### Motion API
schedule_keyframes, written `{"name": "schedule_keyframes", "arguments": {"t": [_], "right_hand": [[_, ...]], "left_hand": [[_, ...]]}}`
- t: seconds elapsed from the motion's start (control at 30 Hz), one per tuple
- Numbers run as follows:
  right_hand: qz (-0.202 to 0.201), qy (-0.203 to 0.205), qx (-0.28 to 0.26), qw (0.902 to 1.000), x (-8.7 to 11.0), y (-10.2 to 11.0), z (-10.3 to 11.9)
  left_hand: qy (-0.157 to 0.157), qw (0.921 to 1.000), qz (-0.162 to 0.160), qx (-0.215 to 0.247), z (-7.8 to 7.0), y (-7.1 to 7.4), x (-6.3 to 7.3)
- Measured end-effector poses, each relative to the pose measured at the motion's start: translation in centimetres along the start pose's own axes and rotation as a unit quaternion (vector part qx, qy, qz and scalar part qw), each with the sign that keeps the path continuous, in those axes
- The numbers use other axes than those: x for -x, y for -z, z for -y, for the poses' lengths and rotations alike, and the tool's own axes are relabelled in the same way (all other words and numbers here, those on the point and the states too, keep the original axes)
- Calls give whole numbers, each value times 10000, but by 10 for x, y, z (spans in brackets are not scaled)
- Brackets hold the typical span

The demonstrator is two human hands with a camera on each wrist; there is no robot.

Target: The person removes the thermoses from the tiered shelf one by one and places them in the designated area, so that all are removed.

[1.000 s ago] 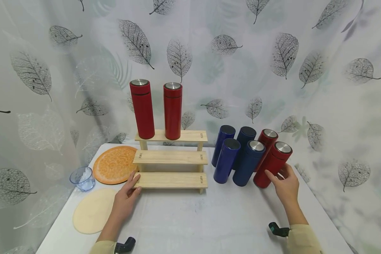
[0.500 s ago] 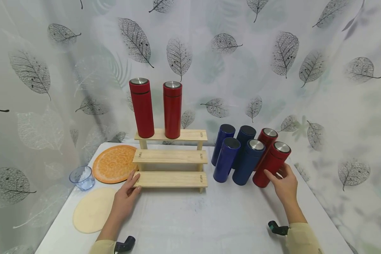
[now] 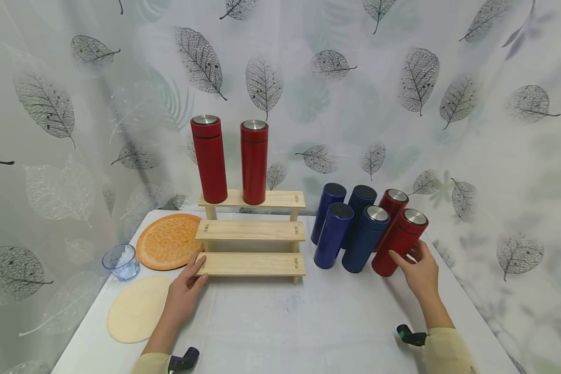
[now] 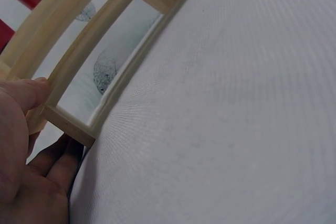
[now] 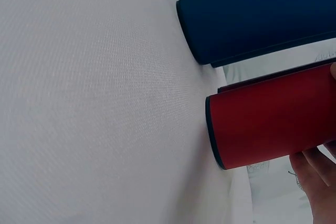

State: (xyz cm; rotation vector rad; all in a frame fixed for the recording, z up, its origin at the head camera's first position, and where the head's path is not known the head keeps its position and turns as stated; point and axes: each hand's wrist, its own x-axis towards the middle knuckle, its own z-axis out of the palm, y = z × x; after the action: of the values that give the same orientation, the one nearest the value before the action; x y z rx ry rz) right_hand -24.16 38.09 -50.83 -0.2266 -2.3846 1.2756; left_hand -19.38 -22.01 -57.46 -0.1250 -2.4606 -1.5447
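Observation:
My left hand holds the left end of the lowest tier of a three-tier wooden rack. In the left wrist view the thumb lies at the shelf end, with fingers behind the leg. Two red thermoses stand upright on the top tier. On the right, my right hand grips the front red thermos, thumb on one side and fingers on the other. Its base is at the tabletop in the right wrist view. Behind it is another red thermos, partly hidden.
Several blue thermoses stand close together left of the held red one. At the table's left lie an orange round mat and a cream round disc. A clear blue glass with white contents stands beside them. A leaf-print curtain hangs behind.

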Motion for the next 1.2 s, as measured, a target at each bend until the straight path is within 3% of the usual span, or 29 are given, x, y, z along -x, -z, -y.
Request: {"name": "schedule_keyframes", "arguments": {"t": [0.4, 0.73, 1.2], "right_hand": [[83, -40, -63, 9999, 0, 1, 4], [103, 83, -113, 9998, -5, 13, 22], [-359, 414, -307, 9980, -21, 34, 55]], "left_hand": [[39, 10000, 3, -4, -1, -1, 0], [77, 10000, 21, -52, -5, -1, 1], [15, 10000, -11, -44, -4, -1, 0]]}}
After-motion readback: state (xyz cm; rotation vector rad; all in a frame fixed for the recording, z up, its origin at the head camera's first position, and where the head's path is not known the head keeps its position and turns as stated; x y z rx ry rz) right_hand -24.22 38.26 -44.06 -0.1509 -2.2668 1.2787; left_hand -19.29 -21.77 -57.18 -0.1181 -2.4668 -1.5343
